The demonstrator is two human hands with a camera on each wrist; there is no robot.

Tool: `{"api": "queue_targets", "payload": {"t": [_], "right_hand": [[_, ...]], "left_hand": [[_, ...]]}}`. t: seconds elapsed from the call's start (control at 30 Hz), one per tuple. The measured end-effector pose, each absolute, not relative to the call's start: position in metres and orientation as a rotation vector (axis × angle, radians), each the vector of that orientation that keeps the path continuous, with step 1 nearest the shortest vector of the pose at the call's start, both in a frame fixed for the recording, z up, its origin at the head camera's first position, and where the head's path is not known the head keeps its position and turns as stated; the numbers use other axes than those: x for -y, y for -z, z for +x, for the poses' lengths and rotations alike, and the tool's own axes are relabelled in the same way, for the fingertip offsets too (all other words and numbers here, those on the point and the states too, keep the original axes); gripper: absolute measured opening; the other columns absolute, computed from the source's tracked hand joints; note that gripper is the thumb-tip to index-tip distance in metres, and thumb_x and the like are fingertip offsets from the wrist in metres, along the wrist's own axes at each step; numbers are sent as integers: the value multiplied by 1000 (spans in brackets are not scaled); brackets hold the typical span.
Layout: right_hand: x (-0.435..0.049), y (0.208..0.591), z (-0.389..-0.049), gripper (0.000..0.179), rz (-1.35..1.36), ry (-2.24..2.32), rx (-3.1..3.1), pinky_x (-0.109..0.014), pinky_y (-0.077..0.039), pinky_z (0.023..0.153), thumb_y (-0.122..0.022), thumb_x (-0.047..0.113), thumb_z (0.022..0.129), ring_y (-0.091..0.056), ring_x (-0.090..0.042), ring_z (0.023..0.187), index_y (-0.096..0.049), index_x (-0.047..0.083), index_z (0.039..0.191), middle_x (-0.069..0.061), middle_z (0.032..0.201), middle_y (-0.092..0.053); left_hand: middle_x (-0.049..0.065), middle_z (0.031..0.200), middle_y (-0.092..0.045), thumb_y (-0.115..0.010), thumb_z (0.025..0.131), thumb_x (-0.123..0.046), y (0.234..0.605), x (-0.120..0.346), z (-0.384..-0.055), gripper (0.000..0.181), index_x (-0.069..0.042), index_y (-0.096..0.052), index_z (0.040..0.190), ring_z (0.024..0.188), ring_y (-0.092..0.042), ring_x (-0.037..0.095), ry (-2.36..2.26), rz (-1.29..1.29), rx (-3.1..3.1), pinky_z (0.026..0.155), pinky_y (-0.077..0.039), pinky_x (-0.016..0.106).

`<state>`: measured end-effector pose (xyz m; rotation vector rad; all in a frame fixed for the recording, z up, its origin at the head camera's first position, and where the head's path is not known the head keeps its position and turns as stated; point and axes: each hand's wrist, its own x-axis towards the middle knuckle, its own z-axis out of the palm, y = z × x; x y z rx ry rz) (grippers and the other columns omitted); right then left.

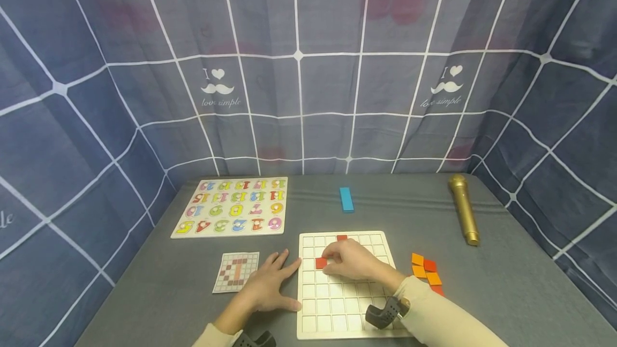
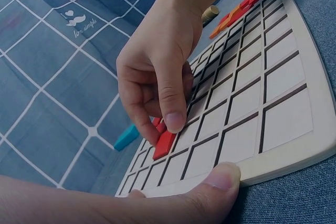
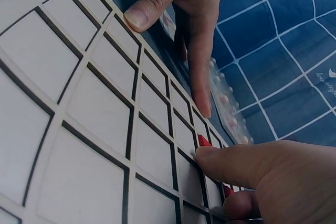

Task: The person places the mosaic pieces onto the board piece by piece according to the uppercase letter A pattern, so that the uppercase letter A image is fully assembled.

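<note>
A cream wooden grid board (image 1: 332, 323) lies in front of me. My right hand (image 1: 354, 261) is over its upper part, thumb and index finger pinching the edges of a red square tile (image 1: 321, 263) near the left side. In the left wrist view that red tile (image 2: 165, 145) shows between the two fingertips. Another red tile (image 1: 341, 238) sits in the top row, partly behind the hand. My left hand (image 1: 270, 285) rests at the board's left edge with fingers spread, its thumb touching the rim, as the right wrist view shows too.
A pattern card (image 1: 236, 272) lies left of my left hand. Behind it is a number puzzle board (image 1: 228, 208). A blue block (image 1: 346, 200) lies beyond the grid board. Several orange and red tiles (image 1: 426, 271) are to its right, with a gold microphone (image 1: 465, 210) farther back.
</note>
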<state>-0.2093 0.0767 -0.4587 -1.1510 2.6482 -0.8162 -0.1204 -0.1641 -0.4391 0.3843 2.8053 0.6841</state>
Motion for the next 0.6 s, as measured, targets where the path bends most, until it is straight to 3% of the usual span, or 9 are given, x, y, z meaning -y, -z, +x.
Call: {"api": "queue_targets", "payload": {"t": [0.37,0.6], "right_hand": [[-77,460,-210,27,-1140,814,-2653,-16,-39,57,-73,26,87,-37,3,55,-72,10,109,14,65,-49],[-78,460,-210,27,-1151,832,-2654,-16,-43,60,-74,25,87,-41,4,58,-73,9,108,10,74,-63]], "left_hand": [[22,161,-27,-85,65,-50,438,163,-119,98,-18,-44,149,147,-23,51,-654,376,-2822,99,-30,81],[22,161,-27,-85,65,-49,439,160,-119,98,-18,-45,148,147,-22,51,-661,351,-2819,97,-29,82]]}}
